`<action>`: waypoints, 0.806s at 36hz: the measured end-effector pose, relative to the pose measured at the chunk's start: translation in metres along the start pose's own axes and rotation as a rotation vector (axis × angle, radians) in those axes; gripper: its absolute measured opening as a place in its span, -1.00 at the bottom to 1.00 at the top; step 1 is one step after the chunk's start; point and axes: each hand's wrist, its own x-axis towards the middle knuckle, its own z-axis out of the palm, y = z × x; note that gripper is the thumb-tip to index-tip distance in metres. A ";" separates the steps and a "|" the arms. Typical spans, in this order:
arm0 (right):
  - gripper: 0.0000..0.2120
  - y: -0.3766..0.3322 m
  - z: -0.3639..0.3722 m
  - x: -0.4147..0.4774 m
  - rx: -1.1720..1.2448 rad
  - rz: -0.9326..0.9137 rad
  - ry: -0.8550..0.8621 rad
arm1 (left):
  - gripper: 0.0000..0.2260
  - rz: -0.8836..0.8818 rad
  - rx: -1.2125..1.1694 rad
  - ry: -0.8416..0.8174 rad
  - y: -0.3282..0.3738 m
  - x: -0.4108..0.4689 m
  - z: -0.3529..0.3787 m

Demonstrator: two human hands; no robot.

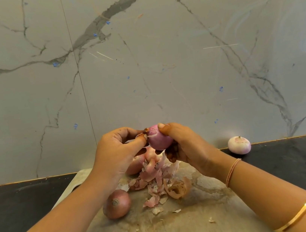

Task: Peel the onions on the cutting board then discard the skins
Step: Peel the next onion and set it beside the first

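My right hand point(184, 147) grips a mostly peeled purple onion point(158, 137) in the air above the cutting board point(183, 227). My left hand point(117, 150) pinches a brown bit of skin at the onion's tip. An unpeeled onion point(117, 204) lies on the board near my left forearm. Two more unpeeled onions point(135, 164) sit behind my hands, partly hidden. A heap of loose pink and brown skins point(161, 181) lies in the middle of the board.
A peeled pale onion point(239, 145) rests on the dark countertop point(22, 201) at the right, against the marble wall point(140, 58). Small skin flakes are scattered over the stained board's near part.
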 end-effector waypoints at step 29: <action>-0.47 -0.002 0.000 -0.003 -0.043 0.014 -0.057 | -0.90 0.040 0.108 0.003 0.001 0.003 -0.003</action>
